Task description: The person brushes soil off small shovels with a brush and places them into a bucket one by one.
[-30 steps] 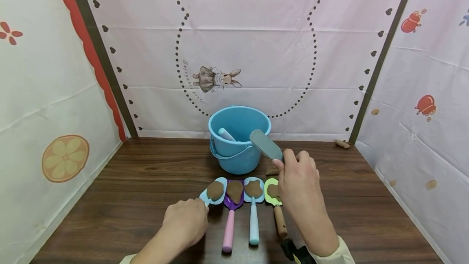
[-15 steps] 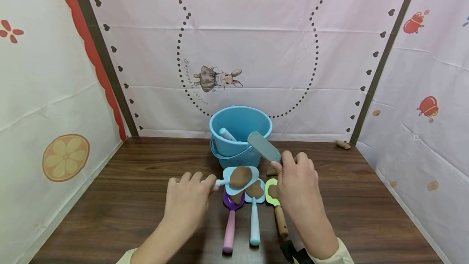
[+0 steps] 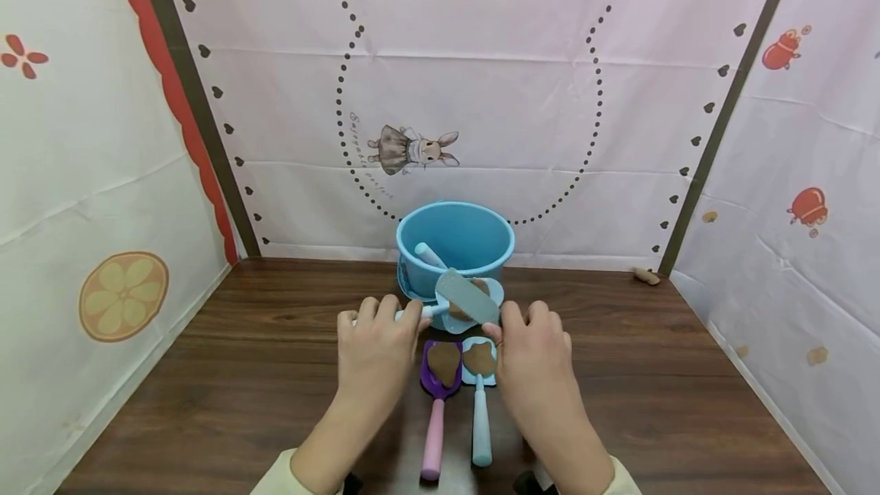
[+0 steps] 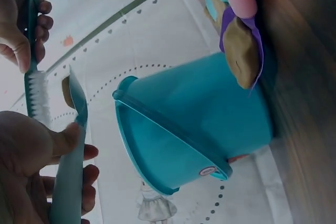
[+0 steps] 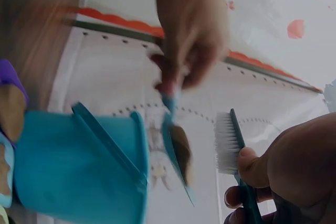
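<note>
Farther and rightward since half a second earlier, the light-blue shovel (image 3: 450, 324) hung at the near side of the blue bucket (image 3: 477, 235) in the head view, its handle gripped by the left hand (image 3: 378, 346); the right hand (image 3: 539, 365) held the brush (image 3: 470, 296). From the left wrist, fingers (image 4: 90, 174) curled round the shovel's handle. From the right wrist, bristles (image 5: 226, 145) faced the brown lump (image 5: 181, 148) on the blade, apart from it.

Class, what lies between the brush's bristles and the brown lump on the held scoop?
Nothing: the stretch is bare. The right wrist view shows the white bristles apart from the brown lump, with only backdrop cloth behind.
</note>
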`<state>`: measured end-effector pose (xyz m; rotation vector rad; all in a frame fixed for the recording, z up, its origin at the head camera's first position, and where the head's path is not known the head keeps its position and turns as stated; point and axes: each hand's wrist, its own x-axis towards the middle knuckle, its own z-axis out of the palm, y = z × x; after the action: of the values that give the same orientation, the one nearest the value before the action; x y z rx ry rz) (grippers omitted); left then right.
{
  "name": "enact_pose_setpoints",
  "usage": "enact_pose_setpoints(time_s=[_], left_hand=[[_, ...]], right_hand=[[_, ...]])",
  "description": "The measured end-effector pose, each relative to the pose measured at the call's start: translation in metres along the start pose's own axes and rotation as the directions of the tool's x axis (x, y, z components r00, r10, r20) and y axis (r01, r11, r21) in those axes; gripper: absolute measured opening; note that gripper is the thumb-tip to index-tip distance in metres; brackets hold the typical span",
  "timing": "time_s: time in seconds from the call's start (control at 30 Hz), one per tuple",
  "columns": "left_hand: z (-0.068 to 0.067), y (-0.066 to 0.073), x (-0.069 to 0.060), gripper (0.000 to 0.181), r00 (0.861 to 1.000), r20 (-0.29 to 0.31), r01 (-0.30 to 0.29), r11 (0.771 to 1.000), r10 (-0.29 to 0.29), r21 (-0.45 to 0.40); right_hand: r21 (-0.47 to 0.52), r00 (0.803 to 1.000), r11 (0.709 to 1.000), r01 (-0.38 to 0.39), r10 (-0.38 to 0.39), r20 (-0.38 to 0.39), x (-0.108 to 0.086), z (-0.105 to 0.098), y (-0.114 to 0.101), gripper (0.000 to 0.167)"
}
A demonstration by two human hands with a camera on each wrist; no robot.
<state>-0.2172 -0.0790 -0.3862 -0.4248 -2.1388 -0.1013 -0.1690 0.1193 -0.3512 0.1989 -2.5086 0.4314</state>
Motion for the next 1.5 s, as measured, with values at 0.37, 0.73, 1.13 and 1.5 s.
enact_pose_setpoints(time_s=[0.37, 0.73, 1.13, 1.5], left_hand=[[-0.005, 0.016, 0.015, 0.015, 0.993, -0.097, 0.067, 0.997, -0.064, 0.023], [-0.005, 0.028, 0.02, 0.031, 0.994, -0.062, 0.094, 0.996, -0.094, -0.002], [0.002, 0.025, 0.019, 0.03, 0.994, -0.029, 0.106, 0.994, -0.107, -0.026], [0.005, 0.02, 0.016, 0.031, 0.994, -0.006, 0.111, 0.994, -0.111, -0.012]], right_hand=[[-0.041, 0.993, 0.998, 0.054, -0.059, -0.107, -0.012, 0.021, -0.016, 0.035], [-0.085, 0.984, 0.996, 0.011, -0.026, -0.175, -0.003, 0.032, -0.001, 0.031], [-0.09, 0.987, 0.995, -0.047, 0.032, -0.158, 0.009, 0.029, 0.016, 0.03], [-0.082, 0.979, 0.991, -0.107, 0.091, -0.181, 0.014, 0.026, 0.028, 0.029]])
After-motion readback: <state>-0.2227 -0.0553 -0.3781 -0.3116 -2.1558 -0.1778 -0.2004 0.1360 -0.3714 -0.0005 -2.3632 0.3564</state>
